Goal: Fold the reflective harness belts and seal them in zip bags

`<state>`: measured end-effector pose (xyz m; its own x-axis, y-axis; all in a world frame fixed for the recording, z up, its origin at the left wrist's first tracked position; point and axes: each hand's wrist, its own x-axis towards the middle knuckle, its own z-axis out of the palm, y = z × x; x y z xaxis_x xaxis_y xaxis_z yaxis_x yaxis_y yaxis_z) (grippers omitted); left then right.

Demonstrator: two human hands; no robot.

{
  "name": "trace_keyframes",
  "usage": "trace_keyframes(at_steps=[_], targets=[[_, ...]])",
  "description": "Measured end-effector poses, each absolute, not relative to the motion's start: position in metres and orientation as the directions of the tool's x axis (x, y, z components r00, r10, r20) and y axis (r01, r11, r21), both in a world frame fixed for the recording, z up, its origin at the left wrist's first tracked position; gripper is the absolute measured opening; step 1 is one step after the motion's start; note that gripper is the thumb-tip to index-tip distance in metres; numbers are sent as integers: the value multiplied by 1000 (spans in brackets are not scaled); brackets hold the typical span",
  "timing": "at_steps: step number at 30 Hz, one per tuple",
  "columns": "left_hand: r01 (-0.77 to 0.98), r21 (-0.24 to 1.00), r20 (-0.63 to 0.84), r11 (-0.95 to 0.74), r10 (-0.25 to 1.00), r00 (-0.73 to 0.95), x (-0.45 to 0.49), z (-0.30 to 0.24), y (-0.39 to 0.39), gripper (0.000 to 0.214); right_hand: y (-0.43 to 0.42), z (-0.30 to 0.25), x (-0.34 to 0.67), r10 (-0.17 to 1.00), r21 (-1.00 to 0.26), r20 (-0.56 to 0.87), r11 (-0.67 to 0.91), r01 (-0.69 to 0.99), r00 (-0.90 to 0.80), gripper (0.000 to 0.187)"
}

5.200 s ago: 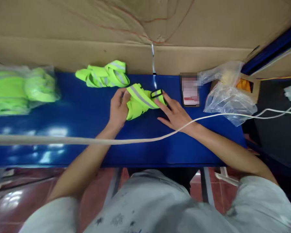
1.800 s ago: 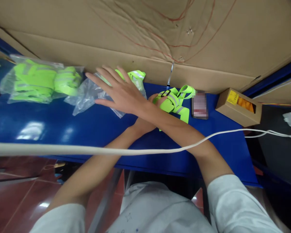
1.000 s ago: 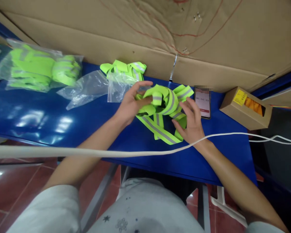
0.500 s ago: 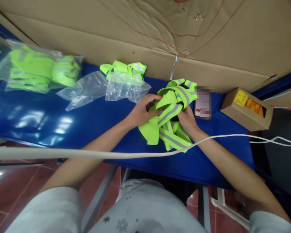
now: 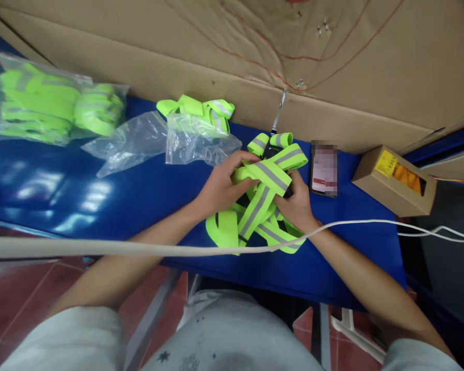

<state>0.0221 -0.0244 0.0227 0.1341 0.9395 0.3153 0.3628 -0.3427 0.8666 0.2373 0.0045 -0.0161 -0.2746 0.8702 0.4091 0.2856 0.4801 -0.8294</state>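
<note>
The left hand [image 5: 218, 189] is closed on the loose strap [image 5: 268, 174], a folded band being pinched between thumb and fingers. The right hand [image 5: 298, 205] is placed at the bundle's other side; its fingers are partly covered by the bands, so how tightly it is closed cannot be told. The strap, yellow-green with a grey stripe, is held over the desk [image 5: 139, 198], right of the middle, with crossed lengths and loops spread toward the near edge. The step in hand appears to be the arranging of these lengths. For the next move, a steady left grip seems to be called for while one length is drawn clear on the right, without the lower loops being tightened. By the back edge, a second strap [image 5: 191, 104] is partly covered by a clear bag [image 5: 193, 145]; bagged straps [image 5: 38, 105] are seen toward the back left corner. A phone [image 5: 320, 178] is laid just right of the strap, and a cardboard box [image 5: 388, 193] is set near the right edge.
</note>
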Motion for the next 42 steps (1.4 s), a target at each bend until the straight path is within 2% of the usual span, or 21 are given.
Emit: trace_keyframes(at_steps=[5,8,11,13,15,17,19,21,24,28,31,33,36,38,40,42], targets=[[195,945,271,-263,963,-12,16,21,-19,21,6,-8,240,871,-857,441,480,185,-216,19],[180,948,283,-264,955,-86,15,21,-17,20,10,-3,238,870,-858,478,492,149,-123,30],[58,969,247,-241,957,-154,15,26,-17,24,12,-1,235,863,-847,483,504,169,-149,41],[-108,984,125,-139,984,-126,13,33,-17,32,12,-1,234,858,-853,471,502,144,-204,42],[-254,967,25,-31,999,-28,10,41,-17,42,12,-2,234,847,-856,470,506,105,-248,31],[-325,946,19,5,997,71,7,46,-17,53,12,-1,236,822,-834,491,540,118,-290,25],[-348,937,23,37,986,167,5,48,-18,60,11,1,237,798,-809,498,569,152,-339,34],[-316,943,-28,101,973,229,7,46,-20,61,12,1,237,809,-826,480,547,135,-341,37],[-232,952,-154,202,966,209,11,40,-21,60,16,-3,237,884,-902,412,430,41,-222,30],[-301,912,-229,277,956,185,8,39,-17,61,20,-8,239,943,-955,295,289,-64,-152,35],[-331,934,-105,135,989,109,1,43,-14,62,18,-7,239,946,-964,264,250,-93,-190,49],[-270,963,37,-24,998,43,1,44,-14,54,16,-4,238,945,-967,253,239,-89,-206,46],[-105,980,179,-169,980,92,9,39,-20,47,13,2,236,940,-963,269,259,-74,-210,32],[42,977,199,-209,964,174,18,33,-25,61,11,5,235,925,-949,315,309,-61,-212,26],[216,941,225,-261,958,181,26,26,-28,71,8,6,235,914,-940,340,340,-42,-222,24],[322,899,265,-297,954,139,28,22,-28,61,6,5,234,911,-940,334,342,-8,-243,26]])
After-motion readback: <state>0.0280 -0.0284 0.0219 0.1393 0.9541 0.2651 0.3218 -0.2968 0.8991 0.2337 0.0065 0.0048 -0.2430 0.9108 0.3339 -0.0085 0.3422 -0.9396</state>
